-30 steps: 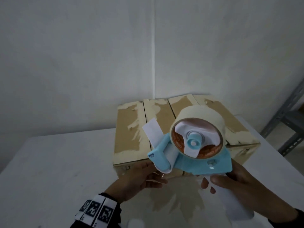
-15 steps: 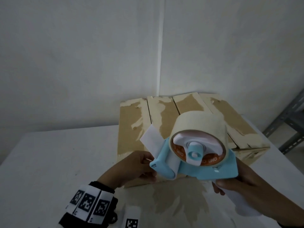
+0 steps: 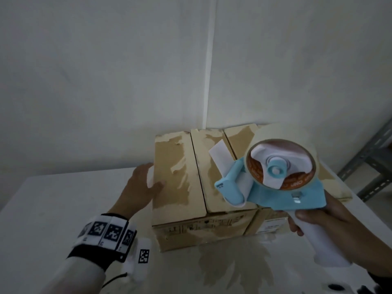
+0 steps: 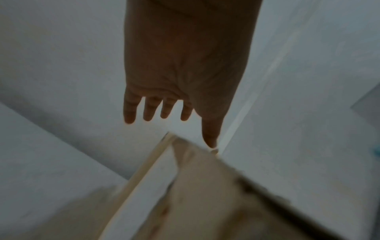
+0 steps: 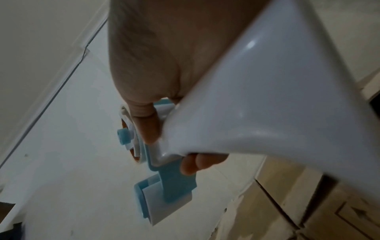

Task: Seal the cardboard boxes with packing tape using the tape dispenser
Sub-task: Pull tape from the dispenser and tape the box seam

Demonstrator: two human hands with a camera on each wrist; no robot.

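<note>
Several cardboard boxes (image 3: 180,183) with torn tape marks stand side by side on a white table (image 3: 53,209), against the wall corner. My left hand (image 3: 144,185) lies at the left edge of the leftmost box (image 4: 197,186), fingers (image 4: 148,112) straight and spread, thumb over the box top. My right hand (image 3: 331,225) grips the white handle (image 5: 267,97) of a blue tape dispenser (image 3: 275,185), held above the boxes. It carries a roll of beige tape (image 3: 282,145), and a white tab (image 3: 220,153) sticks up at its front.
A grey metal shelf frame (image 3: 369,158) stands at the right beyond the table. White walls meet in a corner (image 3: 210,71) right behind the boxes. A worn brown patch (image 3: 233,262) marks the tabletop in front of the boxes.
My left hand left the dispenser's front and moved left to the leftmost box's edge, opening flat. The dispenser shifted right and a little up in my right hand.
</note>
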